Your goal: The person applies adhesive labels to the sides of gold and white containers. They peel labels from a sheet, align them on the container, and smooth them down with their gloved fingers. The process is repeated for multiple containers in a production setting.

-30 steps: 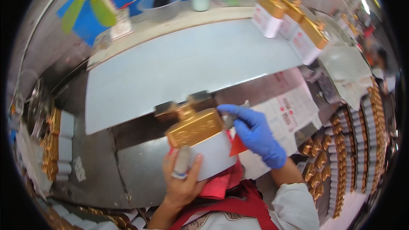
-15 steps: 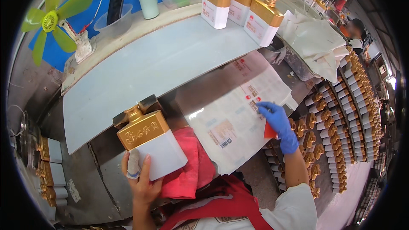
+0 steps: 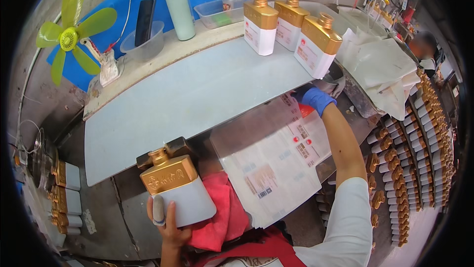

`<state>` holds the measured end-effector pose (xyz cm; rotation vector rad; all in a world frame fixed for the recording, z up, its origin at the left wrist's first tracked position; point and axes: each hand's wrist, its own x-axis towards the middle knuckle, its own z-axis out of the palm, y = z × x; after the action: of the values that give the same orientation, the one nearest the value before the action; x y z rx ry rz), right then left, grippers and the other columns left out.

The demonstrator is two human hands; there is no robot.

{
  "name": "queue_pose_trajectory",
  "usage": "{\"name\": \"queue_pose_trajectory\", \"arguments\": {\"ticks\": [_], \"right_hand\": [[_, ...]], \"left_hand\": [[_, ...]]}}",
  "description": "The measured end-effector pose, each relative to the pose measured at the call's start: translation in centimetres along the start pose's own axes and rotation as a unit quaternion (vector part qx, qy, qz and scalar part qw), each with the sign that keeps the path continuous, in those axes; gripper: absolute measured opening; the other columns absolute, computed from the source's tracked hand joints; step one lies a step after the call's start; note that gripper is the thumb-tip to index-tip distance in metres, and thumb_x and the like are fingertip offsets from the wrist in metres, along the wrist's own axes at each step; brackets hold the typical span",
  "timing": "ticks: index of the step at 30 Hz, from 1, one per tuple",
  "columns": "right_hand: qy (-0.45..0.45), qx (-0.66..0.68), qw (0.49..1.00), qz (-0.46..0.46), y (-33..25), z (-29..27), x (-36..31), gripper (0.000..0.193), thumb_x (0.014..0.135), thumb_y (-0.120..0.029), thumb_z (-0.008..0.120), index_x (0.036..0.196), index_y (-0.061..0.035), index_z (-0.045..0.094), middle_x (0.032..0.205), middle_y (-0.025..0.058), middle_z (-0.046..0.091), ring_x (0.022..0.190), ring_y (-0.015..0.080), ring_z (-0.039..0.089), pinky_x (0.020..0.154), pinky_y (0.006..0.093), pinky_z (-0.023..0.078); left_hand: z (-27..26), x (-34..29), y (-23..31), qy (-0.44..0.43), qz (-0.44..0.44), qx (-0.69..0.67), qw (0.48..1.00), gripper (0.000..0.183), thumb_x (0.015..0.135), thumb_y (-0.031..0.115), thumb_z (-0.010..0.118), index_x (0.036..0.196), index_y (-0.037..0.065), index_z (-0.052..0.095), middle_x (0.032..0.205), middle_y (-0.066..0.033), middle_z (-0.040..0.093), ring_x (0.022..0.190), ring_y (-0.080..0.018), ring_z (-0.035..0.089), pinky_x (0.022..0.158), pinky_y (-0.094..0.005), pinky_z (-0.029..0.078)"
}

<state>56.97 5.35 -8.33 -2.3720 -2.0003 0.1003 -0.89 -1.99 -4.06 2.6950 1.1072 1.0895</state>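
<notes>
My left hand (image 3: 171, 230) still holds the gold-shouldered white bottle (image 3: 186, 202), two fingers spread against its plain lower front, the red cloth (image 3: 224, 210) just beyond its right side. My blue-gloved right hand (image 3: 316, 100) has moved from the near right edge of the printed sheet (image 3: 279, 168) to its far end, so I judge the bottle, well to that hand's left and nearer me, has only my left to steady it. Those fingertips vanish at the pale board (image 3: 197, 89); whether they pinch anything, I cannot tell.
</notes>
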Motion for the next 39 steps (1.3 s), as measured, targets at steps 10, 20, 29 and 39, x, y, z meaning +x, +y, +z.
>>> {"name": "queue_pose_trajectory", "arguments": {"ticks": [10,20,29,39], "right_hand": [[0.001,0.028,0.998,-0.047,0.5,-0.1,1.6,0.047,0.077,-0.04,0.061,0.116,-0.0128,0.059,0.123,0.0141,0.055,0.115,0.033,0.05,0.099,0.0404,0.038],[0.109,0.301,0.946,0.055,-6.3,-3.5,-4.5,0.026,0.082,-0.017,0.06,0.105,-0.0063,0.063,0.097,0.0132,0.065,0.088,0.0283,0.061,0.079,0.0344,0.048],[-0.05,0.35,0.935,-0.011,-18.0,-13.5,-12.6,0.017,0.082,-0.018,0.063,0.088,-0.0023,0.064,0.076,0.0097,0.064,0.071,0.0196,0.062,0.067,0.0301,0.048],[-0.134,0.388,0.908,-0.085,-24.2,-16.4,-18.5,0.02,0.084,-0.021,0.064,0.093,-0.0036,0.066,0.079,0.0088,0.066,0.074,0.0185,0.063,0.07,0.0297,0.049]], "left_hand": [[0.2,-0.2,-0.1,0.008,0.001,-0.001,1.0,0.056,0.067,0.012,0.065,0.12,0.004,0.052,0.136,-0.0251,0.037,0.125,-0.0504,0.032,0.1,-0.0569,0.03],[-0.3,-0.1,0.0,-0.005,-0.003,-0.005,1.0,0.057,0.065,0.017,0.072,0.118,0.004,0.055,0.134,-0.0254,0.039,0.124,-0.0489,0.034,0.1,-0.0572,0.03],[-2.5,4.9,4.6,-0.029,-0.014,-0.152,0.988,0.06,0.069,0.027,0.079,0.117,-0.001,0.056,0.134,-0.0287,0.039,0.121,-0.0403,0.042,0.104,-0.0485,0.031],[2.1,11.2,10.8,-0.232,-0.243,-0.602,0.725,0.014,0.082,0.003,0.068,0.091,-0.005,0.062,0.083,-0.0042,0.062,0.077,-0.0106,0.062,0.068,-0.0227,0.051]]}}
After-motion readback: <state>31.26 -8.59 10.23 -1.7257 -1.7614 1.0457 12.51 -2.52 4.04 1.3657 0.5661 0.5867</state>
